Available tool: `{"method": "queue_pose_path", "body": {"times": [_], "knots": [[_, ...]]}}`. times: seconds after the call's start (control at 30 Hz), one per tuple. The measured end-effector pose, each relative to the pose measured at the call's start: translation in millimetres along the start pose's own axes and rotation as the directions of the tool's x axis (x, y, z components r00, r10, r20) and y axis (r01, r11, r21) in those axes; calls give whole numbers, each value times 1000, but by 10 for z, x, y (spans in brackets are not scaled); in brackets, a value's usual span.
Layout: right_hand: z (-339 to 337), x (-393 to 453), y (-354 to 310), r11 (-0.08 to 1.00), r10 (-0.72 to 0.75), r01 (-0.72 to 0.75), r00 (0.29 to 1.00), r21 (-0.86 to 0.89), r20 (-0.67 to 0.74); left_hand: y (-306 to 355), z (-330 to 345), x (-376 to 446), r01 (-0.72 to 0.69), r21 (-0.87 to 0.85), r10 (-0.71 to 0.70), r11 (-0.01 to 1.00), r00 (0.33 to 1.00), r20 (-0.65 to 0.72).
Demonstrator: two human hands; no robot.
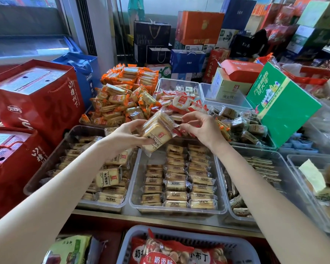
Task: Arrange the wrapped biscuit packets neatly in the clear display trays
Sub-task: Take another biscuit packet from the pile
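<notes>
bagged snacks point(179, 252) cut by bottom edge, left tray point(46, 168) partly behind forearm

Held packet point(159, 130): clear wrap, pale yellow biscuit, dark lettering, small red mark. Near middle tray point(135, 189): clear plastic, rows of tan packets with dark print. Far heap point(122, 96): orange-edged wrappers. Left gift bags point(36, 100): deep red, white characters, red cord handles. Right box point(282, 105): bright green, white lettering. Far box point(200, 27): orange. Near basket point(189, 237): grey-lilac, holding a red bag.

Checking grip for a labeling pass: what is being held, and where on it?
A biscuit packet: left hand grips its body, right hand fingers pinch its end seal.
</notes>
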State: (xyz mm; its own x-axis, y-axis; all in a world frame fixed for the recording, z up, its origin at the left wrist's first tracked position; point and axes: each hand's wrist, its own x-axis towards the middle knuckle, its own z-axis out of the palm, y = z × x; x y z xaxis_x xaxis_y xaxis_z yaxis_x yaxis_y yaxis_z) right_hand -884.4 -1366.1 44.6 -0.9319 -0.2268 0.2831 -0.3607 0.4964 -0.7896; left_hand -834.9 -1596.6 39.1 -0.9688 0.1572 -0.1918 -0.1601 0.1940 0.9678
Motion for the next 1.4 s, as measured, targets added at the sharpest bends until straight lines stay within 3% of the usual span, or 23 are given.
{"method": "queue_pose_path", "body": {"times": [0.13,0.3,0.37,0.43,0.5,0.57,0.67,0.77,0.83,0.9,1.0,1.07,1.17,1.33,1.4], "knots": [[72,-16,7,998,-1,-2,999,67,42,-59,-27,34,17,-35,-14,999,998,65],[166,21,32,1000,-10,9,996,14,84,-114,-68,103,32,-10,-32,999,999,37],[219,36,71,1000,-15,15,1000,-26,15,-144,-80,115,40,-6,-40,999,998,45],[260,41,112,968,136,-123,990,219,-44,-182,-74,135,39,-25,-37,999,998,59],[319,36,128,768,341,-307,939,562,47,-217,-71,163,33,-24,-31,999,998,63],[373,37,180,657,411,-374,906,654,105,-247,-78,194,32,5,-33,999,997,74],[424,38,243,644,398,-392,905,657,150,-274,-91,229,42,56,-47,998,996,80],[455,83,325,733,378,-397,913,552,154,-316,-124,280,67,108,-71,992,997,39],[441,134,340,899,272,-303,952,316,139,-321,-152,320,83,235,-84,969,996,-5],[419,207,257,989,115,-135,960,60,256,-302,-160,376,80,476,-74,876,997,-30],[560,343,141,958,15,135,855,-252,518,-271,-112,501,6,739,26,674,999,-32],[735,449,163,900,27,222,830,-375,557,-283,-64,612,-16,789,80,615,996,-43],[959,559,253,849,111,220,814,-480,570,-377,-41,727,-24,853,100,521,994,-33],[1216,593,683,908,118,85,887,-410,447,-727,-139,788,10,809,201,588,967,-157],[1293,538,924,928,165,14,880,-373,446,-898,-161,811,-20,878,236,478,966,-106]]}}
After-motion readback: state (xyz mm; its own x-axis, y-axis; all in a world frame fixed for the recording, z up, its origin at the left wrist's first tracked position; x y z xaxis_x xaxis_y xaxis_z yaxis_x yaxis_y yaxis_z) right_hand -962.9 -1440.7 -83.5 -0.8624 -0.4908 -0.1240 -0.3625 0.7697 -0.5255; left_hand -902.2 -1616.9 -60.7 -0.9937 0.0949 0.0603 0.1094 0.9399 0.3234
